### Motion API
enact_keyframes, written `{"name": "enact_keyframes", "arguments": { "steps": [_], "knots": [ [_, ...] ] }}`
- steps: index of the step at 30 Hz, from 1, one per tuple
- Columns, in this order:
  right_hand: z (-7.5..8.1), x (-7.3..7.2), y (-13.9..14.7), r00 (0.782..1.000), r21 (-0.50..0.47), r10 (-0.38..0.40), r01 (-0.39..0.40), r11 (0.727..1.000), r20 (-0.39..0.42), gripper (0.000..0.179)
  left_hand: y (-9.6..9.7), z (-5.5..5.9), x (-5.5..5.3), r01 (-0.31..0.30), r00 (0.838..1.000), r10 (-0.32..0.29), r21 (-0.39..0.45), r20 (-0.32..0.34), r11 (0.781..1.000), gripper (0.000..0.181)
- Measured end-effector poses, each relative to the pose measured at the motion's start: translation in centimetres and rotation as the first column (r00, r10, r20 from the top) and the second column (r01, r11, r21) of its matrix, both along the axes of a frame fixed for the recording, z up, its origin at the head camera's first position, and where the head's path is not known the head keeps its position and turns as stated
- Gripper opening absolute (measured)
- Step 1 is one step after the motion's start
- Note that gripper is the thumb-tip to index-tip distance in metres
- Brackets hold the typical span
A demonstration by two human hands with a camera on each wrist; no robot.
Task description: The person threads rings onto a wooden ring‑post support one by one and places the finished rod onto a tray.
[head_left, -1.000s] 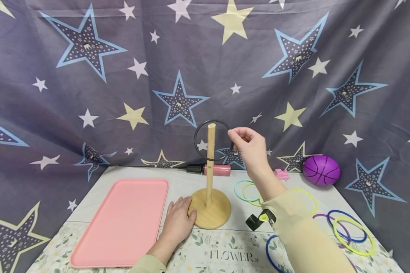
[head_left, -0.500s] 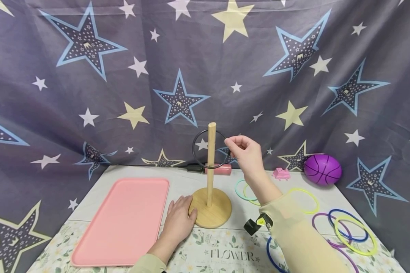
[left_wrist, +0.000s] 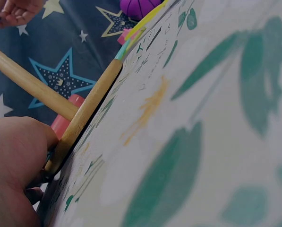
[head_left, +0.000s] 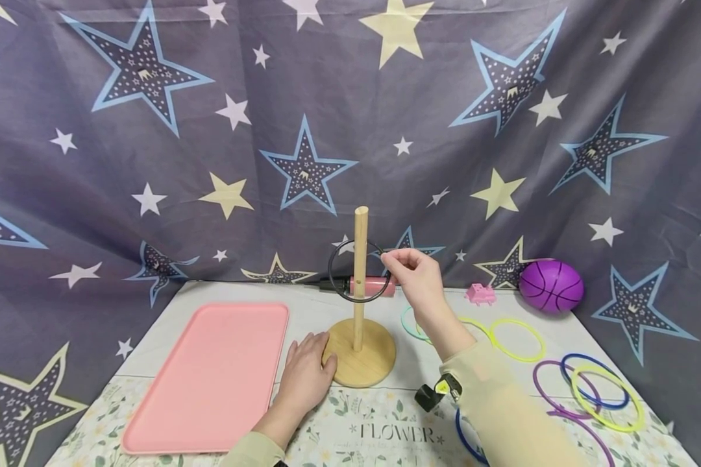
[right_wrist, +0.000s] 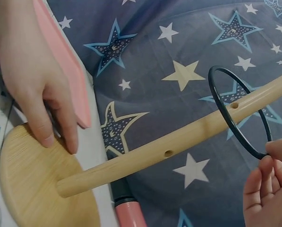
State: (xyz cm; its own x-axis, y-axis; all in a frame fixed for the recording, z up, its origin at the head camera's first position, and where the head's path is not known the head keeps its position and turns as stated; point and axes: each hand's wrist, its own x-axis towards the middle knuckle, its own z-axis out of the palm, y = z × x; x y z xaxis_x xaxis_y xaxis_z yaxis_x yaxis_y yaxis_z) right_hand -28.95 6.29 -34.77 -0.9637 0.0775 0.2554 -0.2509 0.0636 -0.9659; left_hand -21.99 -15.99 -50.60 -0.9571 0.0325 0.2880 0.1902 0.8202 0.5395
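Note:
My right hand point(head_left: 417, 275) pinches the right edge of a thin black ring point(right_wrist: 224, 112) between thumb and fingertips. That ring encircles an upright wooden post point(head_left: 359, 256) below its top, tilted, its near side passing in front and its far side behind. A round wooden base point(head_left: 362, 366) carries the post. At the base's left edge lies my left hand point(head_left: 306, 373), fingers extended, thumb touching the rim. Small holes show along the post in the right wrist view. Part of the left fingers is hidden in the left wrist view.
Left of the base lies a pink tray point(head_left: 210, 383). Yellow rings point(head_left: 516, 340), purple rings point(head_left: 536, 383) and blue rings point(head_left: 626, 395) are scattered right. Toward the curtain are a pink-handled pump point(head_left: 376, 286), a pink toy point(head_left: 480, 294) and a purple ball point(head_left: 552, 286).
My right hand has lowered the black ring along the post, from around its top to about midway. The left hand stays at the base.

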Motion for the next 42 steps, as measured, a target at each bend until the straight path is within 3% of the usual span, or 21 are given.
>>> {"name": "enact_keyframes", "arguments": {
  "steps": [26, 42],
  "knots": [
    [-6.5, -0.1, 0.2, 0.991, -0.013, -0.012, 0.014, 1.0, 0.134, 0.014, 0.1, 0.0, -0.3, -0.001, 1.0, 0.0, -0.008, -0.005, 1.0, 0.052],
    [-9.8, -0.1, 0.6, 0.974, 0.03, 0.034, -0.041, 0.999, 0.223, 0.014, -0.1, 0.0, 0.1, 0.001, 1.0, -0.001, 0.001, -0.003, 1.0, 0.053]
  ]
}}
